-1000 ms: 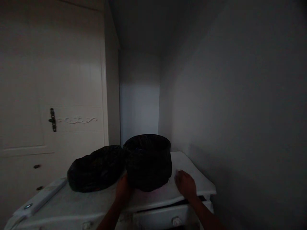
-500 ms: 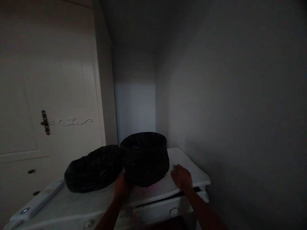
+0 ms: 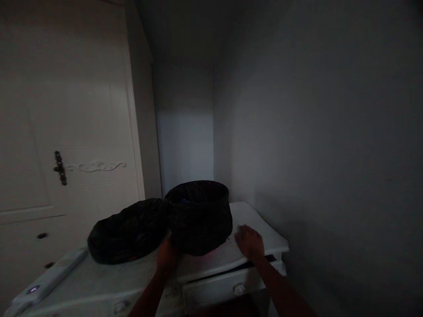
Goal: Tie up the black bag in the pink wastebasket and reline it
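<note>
A bin lined with a black plastic bag (image 3: 201,226) stands upright on a white dresser (image 3: 109,281), its round mouth facing up. At the bin's lower left side is my left hand (image 3: 168,257); its fingers are hidden in the dark between the bin and a second black bag (image 3: 128,233), which lies bulging on the dresser top. To the right of the bin, my right hand (image 3: 249,242) rests palm down on the dresser with its fingers stretched out. It holds nothing and sits slightly apart from the bin.
Below the dresser top a drawer (image 3: 220,288) with a clear knob shows a dark gap above it. A long white strip-shaped object (image 3: 53,277) lies along the left edge. A white wardrobe (image 3: 82,110) stands at left, and a grey wall (image 3: 313,145) runs along the right.
The view has shifted very slightly. Both hands, the bin and the bag keep practically the same places.
</note>
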`<state>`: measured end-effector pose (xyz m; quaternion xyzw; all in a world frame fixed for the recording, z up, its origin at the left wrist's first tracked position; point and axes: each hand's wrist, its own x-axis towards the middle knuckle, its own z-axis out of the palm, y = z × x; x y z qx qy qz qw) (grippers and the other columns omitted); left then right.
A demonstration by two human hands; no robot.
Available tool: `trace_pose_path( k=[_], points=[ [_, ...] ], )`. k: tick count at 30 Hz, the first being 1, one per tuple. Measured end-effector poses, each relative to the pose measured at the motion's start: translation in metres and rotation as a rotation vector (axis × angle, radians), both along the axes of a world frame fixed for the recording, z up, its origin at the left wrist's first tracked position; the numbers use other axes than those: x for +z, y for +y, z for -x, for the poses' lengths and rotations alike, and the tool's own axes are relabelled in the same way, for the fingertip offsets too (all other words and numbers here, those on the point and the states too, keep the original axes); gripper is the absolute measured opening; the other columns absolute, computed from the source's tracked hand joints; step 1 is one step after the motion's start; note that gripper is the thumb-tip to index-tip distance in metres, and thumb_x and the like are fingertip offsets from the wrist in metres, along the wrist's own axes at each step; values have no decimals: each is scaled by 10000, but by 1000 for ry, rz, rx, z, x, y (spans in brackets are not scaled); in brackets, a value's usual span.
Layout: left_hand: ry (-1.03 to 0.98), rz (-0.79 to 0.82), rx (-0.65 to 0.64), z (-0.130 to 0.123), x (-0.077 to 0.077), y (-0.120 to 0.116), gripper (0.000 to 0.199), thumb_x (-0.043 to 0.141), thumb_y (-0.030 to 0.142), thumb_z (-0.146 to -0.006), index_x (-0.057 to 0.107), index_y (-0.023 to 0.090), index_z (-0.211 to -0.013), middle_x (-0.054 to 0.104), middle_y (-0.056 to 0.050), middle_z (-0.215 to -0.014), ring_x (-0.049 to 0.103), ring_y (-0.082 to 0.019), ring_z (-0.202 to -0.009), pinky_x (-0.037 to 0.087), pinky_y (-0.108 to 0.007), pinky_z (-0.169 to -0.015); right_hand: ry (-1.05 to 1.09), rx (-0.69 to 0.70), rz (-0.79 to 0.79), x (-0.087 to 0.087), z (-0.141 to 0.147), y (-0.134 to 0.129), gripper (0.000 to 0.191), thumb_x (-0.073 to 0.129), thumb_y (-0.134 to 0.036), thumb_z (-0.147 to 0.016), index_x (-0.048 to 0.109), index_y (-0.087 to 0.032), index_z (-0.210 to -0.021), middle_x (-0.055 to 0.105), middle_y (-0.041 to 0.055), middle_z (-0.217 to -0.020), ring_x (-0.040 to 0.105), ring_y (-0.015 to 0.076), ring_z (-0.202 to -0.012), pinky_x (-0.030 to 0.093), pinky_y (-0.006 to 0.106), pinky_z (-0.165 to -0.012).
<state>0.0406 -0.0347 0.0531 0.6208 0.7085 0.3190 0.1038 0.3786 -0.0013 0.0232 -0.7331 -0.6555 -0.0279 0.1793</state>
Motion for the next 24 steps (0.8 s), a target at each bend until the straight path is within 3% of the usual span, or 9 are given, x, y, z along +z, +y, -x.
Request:
trace_pose_path(
  k=[3, 6, 10, 16, 24],
  points=[
    [0, -5, 3, 1, -1, 1, 355, 546, 145, -934, 699, 135, -1254, 780, -193, -1172, 741, -324, -1126, 531, -309, -821, -32, -1, -16, -1, 1, 0, 559, 382, -401, -999, 574, -176, -1474, 534, 145, -1564, 488, 298, -1440, 256, 474, -1233],
    [-3, -23, 8, 3, -3, 3, 350, 561, 150, -930, 699, 139, -1251, 777, -187, -1189, 742, -315, -1128, 536, -300, -834, -40, -40, 1, -2, 3, 0, 605, 395, -418, -1003, 486, -184, -1554, 392, 134, -1665, 330, 297, -1551, 169, 478, -1269],
    [-30, -27, 11, 3, -3, 3, 365, 581, 144, -911, 699, 151, -1257, 777, -174, -1202, 741, -315, -1134, 537, -306, -846, 5, -82, -7, 0, 5, 0, 638, 347, -521, -1032, 425, -232, -1595, 209, 94, -1740, 210, 286, -1601, 227, 444, -1250],
    [-58, -58, 16, 2, -1, 0, 402, 621, 141, -866, 711, 157, -1257, 790, -168, -1166, 751, -326, -1096, 546, -320, -840, 38, -72, 42, 7, 6, -4, 671, 295, -606, -1030, 481, -239, -1560, 215, 105, -1739, 294, 309, -1570, 293, 464, -1216],
    [-82, -46, 12, 2, -3, 2, 338, 550, 146, -919, 714, 150, -1215, 775, -171, -1211, 736, -301, -1136, 537, -304, -876, 7, -61, 22, 7, 6, -6, 665, 318, -598, -1037, 413, -252, -1597, 226, 118, -1735, 461, 298, -1468, 322, 446, -1188]
  ],
)
